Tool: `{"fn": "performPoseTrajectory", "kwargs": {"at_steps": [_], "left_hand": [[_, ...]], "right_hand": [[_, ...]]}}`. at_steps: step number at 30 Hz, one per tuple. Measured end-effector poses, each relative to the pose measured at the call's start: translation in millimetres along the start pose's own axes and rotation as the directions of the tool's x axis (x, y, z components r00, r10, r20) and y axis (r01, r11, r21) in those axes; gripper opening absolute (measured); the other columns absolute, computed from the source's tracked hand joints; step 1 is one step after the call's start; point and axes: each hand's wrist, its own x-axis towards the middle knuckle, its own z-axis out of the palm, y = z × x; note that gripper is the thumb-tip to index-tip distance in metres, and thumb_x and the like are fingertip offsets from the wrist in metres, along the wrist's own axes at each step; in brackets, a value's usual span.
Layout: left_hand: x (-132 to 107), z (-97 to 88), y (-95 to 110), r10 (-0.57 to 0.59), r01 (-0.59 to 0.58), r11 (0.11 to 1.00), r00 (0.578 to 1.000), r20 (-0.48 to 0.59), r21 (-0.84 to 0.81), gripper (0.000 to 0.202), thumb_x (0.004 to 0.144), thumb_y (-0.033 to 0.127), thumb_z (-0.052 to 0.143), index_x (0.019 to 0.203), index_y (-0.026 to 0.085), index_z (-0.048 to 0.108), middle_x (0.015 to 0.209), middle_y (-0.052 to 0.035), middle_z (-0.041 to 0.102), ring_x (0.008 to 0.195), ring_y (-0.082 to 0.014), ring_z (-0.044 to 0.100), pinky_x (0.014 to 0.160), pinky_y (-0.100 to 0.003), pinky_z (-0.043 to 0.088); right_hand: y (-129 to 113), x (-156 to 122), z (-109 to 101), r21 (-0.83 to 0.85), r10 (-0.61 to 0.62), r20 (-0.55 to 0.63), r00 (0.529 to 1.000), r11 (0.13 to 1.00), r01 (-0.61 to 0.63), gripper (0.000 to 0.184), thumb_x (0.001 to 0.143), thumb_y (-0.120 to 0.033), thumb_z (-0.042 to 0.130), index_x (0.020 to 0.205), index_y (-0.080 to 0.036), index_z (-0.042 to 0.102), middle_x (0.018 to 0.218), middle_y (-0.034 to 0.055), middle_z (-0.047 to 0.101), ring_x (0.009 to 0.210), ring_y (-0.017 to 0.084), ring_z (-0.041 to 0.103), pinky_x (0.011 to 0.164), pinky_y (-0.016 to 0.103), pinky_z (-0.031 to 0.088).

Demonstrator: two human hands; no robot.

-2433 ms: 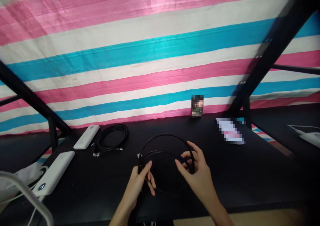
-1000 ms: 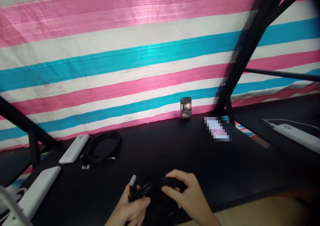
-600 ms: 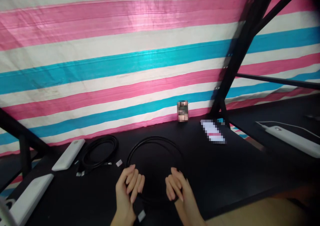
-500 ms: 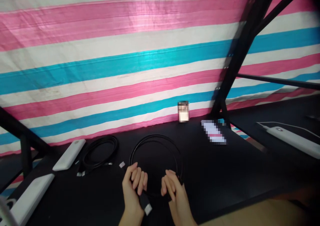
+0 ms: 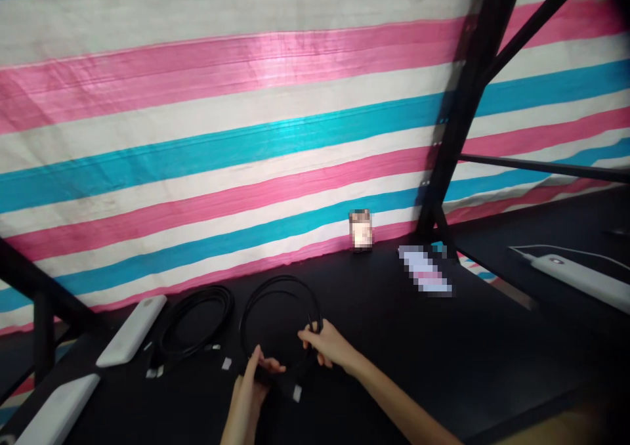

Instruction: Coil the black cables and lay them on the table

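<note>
A black cable [image 5: 242,317] with a pale plug end is bent into a loop above the dark tabletop. At the lower left of the loop is my left hand [image 5: 260,369], its fingers curled about the cable. My right hand [image 5: 323,344] grips the right side of the loop between thumb and fingers. A short length of cable sticks up by that thumb. The pale connector [image 5: 297,393] shows below and between the hands. Near the left hand lies a small pale piece [image 5: 226,363], perhaps the other plug end; its link to the cable is hidden.
Another coiled black cable [image 5: 230,307] lies to the left, beside a white power strip-like bar [image 5: 132,332] and a second white bar [image 5: 62,411]. A blurred upright item [image 5: 361,230] and a blurred flat item [image 5: 424,271] are at the back. Black frame posts [image 5: 450,149] rise behind.
My right hand has moved up and left, taking hold of the loop's right side. The loop has become narrower. My left hand has turned, and the view has tilted up slightly.
</note>
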Motion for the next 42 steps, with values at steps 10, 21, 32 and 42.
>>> {"fn": "performPoseTrajectory", "kwargs": {"at_steps": [10,21,32,42], "left_hand": [[-0.6,10.1,-3.5,-0.210,0.052,0.877,0.935,0.285,0.477,0.061,0.066,0.069,0.052,0.085,0.013,0.067,0.071,-0.0084,0.066,0.045,-0.0159,0.058,0.036,-0.023,0.038],[27.9,-4.6,33.9,0.335,-0.565,0.008,0.779,0.530,0.825,0.039,0.073,0.026,0.061,0.112,0.028,0.061,0.112,-0.0064,0.064,0.106,-0.0259,0.055,0.093,-0.044,0.037],[57.2,25.4,34.7,0.382,-0.552,-0.232,0.706,0.597,0.801,0.022,0.078,0.018,0.051,0.093,0.027,0.065,0.092,-0.0017,0.066,0.089,-0.0210,0.059,0.077,-0.034,0.040],[78.5,10.4,17.1,0.647,-0.573,-0.075,0.595,0.477,0.816,0.026,0.080,0.030,0.053,0.105,0.024,0.057,0.103,-0.0055,0.055,0.097,-0.0226,0.056,0.085,-0.038,0.047]], "right_hand": [[-17.4,66.0,-4.7,-0.079,-0.199,-0.308,0.930,0.980,0.184,0.028,0.074,-0.021,0.053,0.047,-0.016,0.047,0.041,-0.0049,0.040,0.044,0.008,0.043,0.041,0.018,0.028],[-6.9,63.8,-16.5,0.032,-0.197,-0.203,0.959,0.978,0.208,0.031,0.083,-0.033,0.046,0.100,-0.011,0.061,0.040,-0.0081,0.043,0.029,0.008,0.042,0.028,0.015,0.029],[4.8,72.1,-57.6,0.026,-0.248,-0.503,0.828,0.953,0.301,0.036,0.080,-0.029,0.044,0.111,-0.013,0.053,0.053,-0.0045,0.053,0.036,0.008,0.048,0.028,0.013,0.031],[10.6,83.5,-96.6,0.107,-0.203,-0.771,0.603,0.893,0.438,0.042,0.077,-0.030,0.046,0.115,-0.012,0.046,0.056,-0.0057,0.049,0.042,0.009,0.048,0.031,0.015,0.037]]}}
